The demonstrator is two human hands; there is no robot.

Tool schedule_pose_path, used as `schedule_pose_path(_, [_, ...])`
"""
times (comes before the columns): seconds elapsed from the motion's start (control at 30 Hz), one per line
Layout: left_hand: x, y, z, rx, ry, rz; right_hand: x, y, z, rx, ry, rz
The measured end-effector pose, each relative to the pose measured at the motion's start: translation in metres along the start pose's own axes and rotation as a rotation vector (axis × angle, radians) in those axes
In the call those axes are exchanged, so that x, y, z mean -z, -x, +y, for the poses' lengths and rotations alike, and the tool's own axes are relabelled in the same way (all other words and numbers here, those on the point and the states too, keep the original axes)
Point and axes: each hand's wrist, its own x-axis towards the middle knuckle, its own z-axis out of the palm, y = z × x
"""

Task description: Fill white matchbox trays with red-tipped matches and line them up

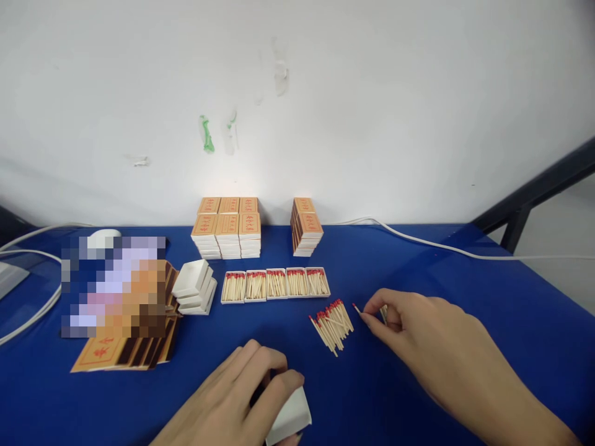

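In the left hand point(246, 390), near edge of the counter: one small white cardboard tray point(292, 416), grip curled around it from above, interior hidden from view. In the right hand point(418, 322): one slim pale wooden match point(357, 308) with a red head, pinched between thumb and fingertip, grip closed to the width of the stick (further pale sticks glimpsed behind the curled fingers, number not countable). Between the hands, just left of the pinched match: one loose heap of red-headed pale wooden matches point(332, 325), heads toward the wall. Behind the heap: one straight row of five white cardboard trays point(276, 298), side by side, each filled with matches, heads at the far end. To the left: one uneven stack of white cardboard trays point(191, 282); beside it, fanned orange printed cardboard sleeves point(100, 353) with dark brown strips, partly under a pixelated patch. Against the white wall point(372, 124): two blocks of stacked orange-and-white matchboxes, the wider point(226, 238) at left, the narrower point(307, 226) at right. Beneath all: one blue flat-topped counter point(395, 263).
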Motion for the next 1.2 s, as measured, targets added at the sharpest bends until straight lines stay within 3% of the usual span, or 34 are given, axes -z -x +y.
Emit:
schedule_pose_path(0.27, [0.003, -0.001, 0.006, 0.041, 0.036, 0.012, -0.003, 0.003, 0.006, 0.121, -0.213, 0.050])
schedule_pose_path(0.47, [0.000, 0.000, 0.000, 0.000, 0.012, -0.012, -0.003, 0.001, 0.012, -0.069, 0.093, 0.163])
schedule_pose_path(0.63, [0.000, 0.000, -0.002, -0.016, 0.010, -0.011, -0.003, 0.003, 0.014, -0.076, 0.210, 0.190])
schedule_pose_path(0.97, [0.000, 0.001, 0.000, -0.008, 0.017, 0.021, -0.006, 0.001, 0.017, -0.058, 0.242, 0.143])
schedule_pose_path(1.2, [0.002, -0.001, 0.001, 0.017, 0.012, -0.008, -0.003, 0.000, 0.004, -0.040, 0.063, 0.026])
